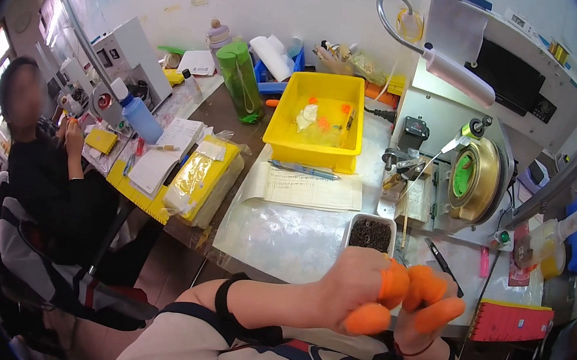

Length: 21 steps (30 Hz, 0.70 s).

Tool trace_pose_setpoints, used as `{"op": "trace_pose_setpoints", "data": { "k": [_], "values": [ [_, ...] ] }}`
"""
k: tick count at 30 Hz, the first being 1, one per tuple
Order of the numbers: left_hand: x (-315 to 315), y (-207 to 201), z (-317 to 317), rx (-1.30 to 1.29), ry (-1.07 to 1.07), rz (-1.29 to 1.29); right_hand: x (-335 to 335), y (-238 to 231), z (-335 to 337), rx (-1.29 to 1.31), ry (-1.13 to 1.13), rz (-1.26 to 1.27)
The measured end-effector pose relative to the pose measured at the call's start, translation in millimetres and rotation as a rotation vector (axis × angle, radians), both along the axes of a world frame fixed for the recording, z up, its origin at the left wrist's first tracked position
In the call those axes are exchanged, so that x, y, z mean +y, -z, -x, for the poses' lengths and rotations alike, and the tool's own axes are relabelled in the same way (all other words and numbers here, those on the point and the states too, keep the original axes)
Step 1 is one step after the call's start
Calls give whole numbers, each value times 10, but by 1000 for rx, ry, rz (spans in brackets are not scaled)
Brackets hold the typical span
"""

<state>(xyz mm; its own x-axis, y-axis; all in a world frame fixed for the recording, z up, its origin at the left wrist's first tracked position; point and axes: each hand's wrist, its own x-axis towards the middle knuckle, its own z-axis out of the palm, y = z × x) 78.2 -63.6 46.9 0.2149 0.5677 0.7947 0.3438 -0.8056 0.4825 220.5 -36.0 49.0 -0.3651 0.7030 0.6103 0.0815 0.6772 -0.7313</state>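
Observation:
My left hand (pixel 353 287) and my right hand (pixel 429 300) meet close in front of my chest, over the near edge of the bench. Orange finger cots cover several fingertips on both. The fingers of each hand are curled in and pressed together, knuckles almost touching. Whatever sits between them, if anything, is too small or hidden to make out. Just beyond the left hand stands a small white tub (pixel 372 233) of dark granules. A polishing machine with a gold-coloured wheel (pixel 475 178) is beyond the right hand. A black pen-like tool (pixel 442 264) lies near the right hand.
A yellow bin (pixel 311 155) with small pieces stands behind an open notebook (pixel 302 188) with pens on it. Bench lamp (pixel 460 75) hangs over the machine. Left are a green bottle (pixel 240 82) and a yellow wrapped block (pixel 204 181). A red notebook (pixel 510 323) lies right. A co-worker (pixel 57 146) sits left.

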Motion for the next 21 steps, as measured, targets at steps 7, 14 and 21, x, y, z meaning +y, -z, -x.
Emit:
{"op": "trace_pose_setpoints", "data": {
  "k": [7,14,21],
  "values": [
    [44,6,-29,-51,77,39,43,-61,9,69,-154,-42],
    [12,-114,-6,-96,119,137,39,10,55,50,-182,-106],
    [-75,-247,370,-239,-138,256,98,-196,-155,-109,-171,-22]
  ]
}}
